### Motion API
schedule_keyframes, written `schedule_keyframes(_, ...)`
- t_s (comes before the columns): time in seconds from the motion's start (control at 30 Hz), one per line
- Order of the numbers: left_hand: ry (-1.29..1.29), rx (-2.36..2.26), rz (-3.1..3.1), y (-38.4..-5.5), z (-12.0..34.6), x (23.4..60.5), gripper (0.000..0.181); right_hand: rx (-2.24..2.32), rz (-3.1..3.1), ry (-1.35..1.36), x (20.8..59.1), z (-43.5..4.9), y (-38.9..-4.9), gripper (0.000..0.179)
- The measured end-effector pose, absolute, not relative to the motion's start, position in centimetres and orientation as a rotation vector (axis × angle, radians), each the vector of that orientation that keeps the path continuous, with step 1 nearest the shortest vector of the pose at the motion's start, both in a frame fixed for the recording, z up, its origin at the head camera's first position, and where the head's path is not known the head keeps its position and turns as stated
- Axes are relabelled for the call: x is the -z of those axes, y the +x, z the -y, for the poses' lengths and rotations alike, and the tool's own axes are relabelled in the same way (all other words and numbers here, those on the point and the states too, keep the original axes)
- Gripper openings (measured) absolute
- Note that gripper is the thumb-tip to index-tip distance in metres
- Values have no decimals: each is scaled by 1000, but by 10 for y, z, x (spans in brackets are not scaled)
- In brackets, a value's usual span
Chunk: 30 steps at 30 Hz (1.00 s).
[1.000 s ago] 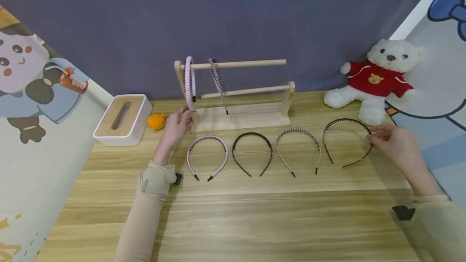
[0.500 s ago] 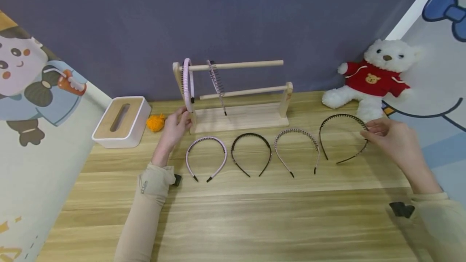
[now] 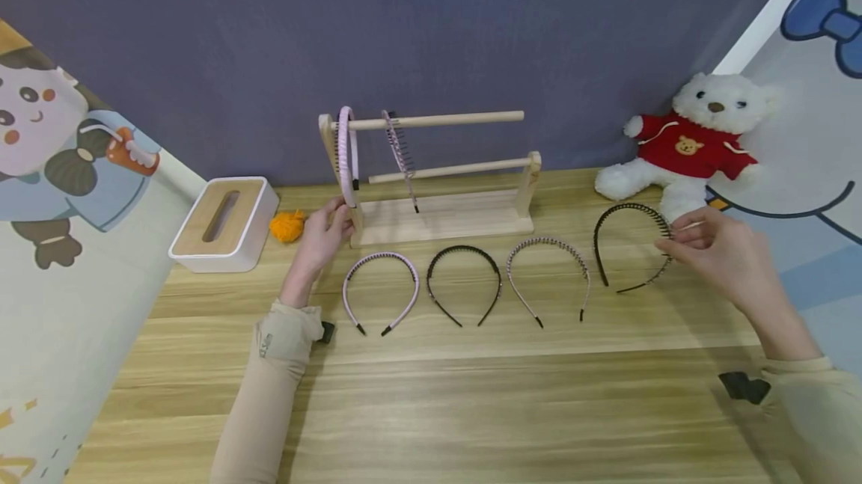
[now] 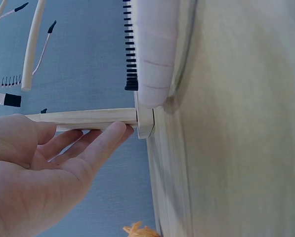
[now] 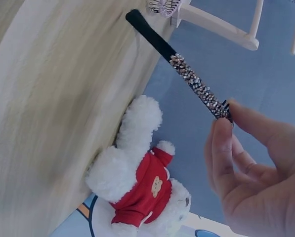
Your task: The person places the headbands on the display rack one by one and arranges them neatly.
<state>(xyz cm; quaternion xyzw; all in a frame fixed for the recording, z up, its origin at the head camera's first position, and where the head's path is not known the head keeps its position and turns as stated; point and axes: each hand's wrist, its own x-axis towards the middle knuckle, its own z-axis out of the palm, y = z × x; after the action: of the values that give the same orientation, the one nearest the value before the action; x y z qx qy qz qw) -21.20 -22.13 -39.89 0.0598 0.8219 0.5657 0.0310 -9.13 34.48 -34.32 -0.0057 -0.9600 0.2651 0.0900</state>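
Observation:
In the head view my right hand [image 3: 723,256] pinches a black toothed headband [image 3: 599,244] at its right side, raised off the table. The right wrist view shows glittery beads on its band [image 5: 196,86], between thumb and fingertips. My left hand [image 3: 325,236] touches the left upright of a wooden headband rack [image 3: 444,216]; its fingers [image 4: 100,145] lie fairly straight along the wood. On the rack's upper rod hang a lilac headband [image 3: 346,158] and a thin pinkish toothed headband [image 3: 402,151]. A lilac headband [image 3: 346,293], a black headband [image 3: 499,286] and a pinkish headband [image 3: 515,286] lie in front.
A white tissue box [image 3: 252,241] with a wooden lid and an orange yarn ball [image 3: 287,226] stand left of the rack. At the right back sits a white teddy bear [image 3: 687,144] in a red top. A dark wall panel [image 3: 431,28] rises behind the table [image 3: 458,409].
My right hand has lifted the black headband and moved it slightly up and to the left, tilting it. The left hand stays at the rack's upright.

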Motion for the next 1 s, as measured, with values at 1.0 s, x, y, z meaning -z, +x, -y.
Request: schedule_keyframes(1.0, 186, -1746, -2524, -212, 223, 400, 49, -853, 2709, 17, 317, -318, -98, 26)
